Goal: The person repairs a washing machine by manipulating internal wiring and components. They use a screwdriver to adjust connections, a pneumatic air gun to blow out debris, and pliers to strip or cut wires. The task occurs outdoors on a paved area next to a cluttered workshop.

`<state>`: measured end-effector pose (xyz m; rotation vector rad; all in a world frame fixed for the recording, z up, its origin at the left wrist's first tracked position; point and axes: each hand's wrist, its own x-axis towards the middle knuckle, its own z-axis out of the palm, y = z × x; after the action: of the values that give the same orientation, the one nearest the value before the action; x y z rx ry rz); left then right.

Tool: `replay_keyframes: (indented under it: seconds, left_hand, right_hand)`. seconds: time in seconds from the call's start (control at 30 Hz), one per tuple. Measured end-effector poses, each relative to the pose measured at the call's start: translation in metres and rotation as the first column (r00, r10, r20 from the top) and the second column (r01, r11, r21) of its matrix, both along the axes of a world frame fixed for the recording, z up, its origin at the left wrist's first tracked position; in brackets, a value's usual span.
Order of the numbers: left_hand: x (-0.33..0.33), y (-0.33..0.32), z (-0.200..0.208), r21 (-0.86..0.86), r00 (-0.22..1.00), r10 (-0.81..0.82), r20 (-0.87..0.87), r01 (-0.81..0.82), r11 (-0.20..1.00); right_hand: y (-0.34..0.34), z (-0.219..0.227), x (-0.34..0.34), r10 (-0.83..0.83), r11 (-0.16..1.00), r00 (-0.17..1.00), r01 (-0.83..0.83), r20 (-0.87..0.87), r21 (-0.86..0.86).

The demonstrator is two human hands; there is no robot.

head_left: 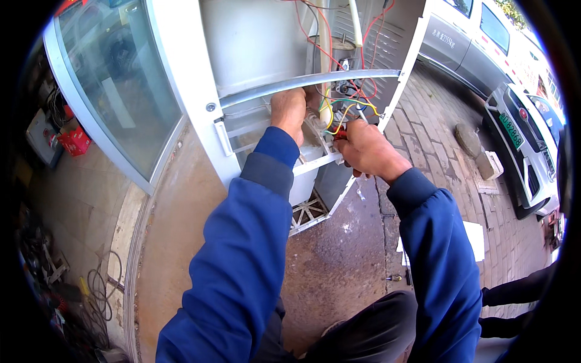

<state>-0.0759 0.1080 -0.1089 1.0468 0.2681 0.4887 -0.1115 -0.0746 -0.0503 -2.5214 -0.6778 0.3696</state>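
An opened white appliance cabinet (189, 66) stands in front of me. Its curved metal crossbar (315, 81) spans the front. My left hand (289, 112) reaches in below the bar, its fingers hidden inside. Closed around a small red-handled tool (341, 134), my right hand (372, 148) is at the cabinet's right front edge; the tool's working end cannot be made out. Yellow-green wires (336, 127) loop just beside that hand. Red wires (365, 54) hang above, near a metal cylinder (331, 46) and a pale vertical pipe (325, 78).
A framed glass door (115, 72) stands on the left, with tangled cables (100, 290) below. On the ground to the right lie a screwdriver (394, 277), a white sheet (475, 239) and a stone block (489, 164). Parked vehicles (520, 151) and a person's dark trouser legs (514, 293) are beyond.
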Motion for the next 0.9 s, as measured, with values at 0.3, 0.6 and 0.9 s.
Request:
replay_keyframes:
  seconds: [0.3,0.6,0.9]
  left_hand:
    - [0.001,-0.002,-0.006,0.155,0.996,0.090,-0.015,-0.087,0.984]
    - [-0.013,-0.005,0.013,0.119,0.995,0.003,-0.104,0.010,0.993]
    - [-0.013,-0.010,0.008,0.172,0.995,-0.009,-0.098,0.025,0.985]
  right_hand:
    - [0.008,0.003,-0.005,-0.073,0.997,0.997,0.073,-0.010,0.002]
    - [-0.043,-0.005,-0.037,0.136,0.991,0.951,-0.130,0.277,-0.041]
    - [-0.269,-0.223,-0.105,-0.165,0.975,0.699,0.221,-0.695,-0.010]
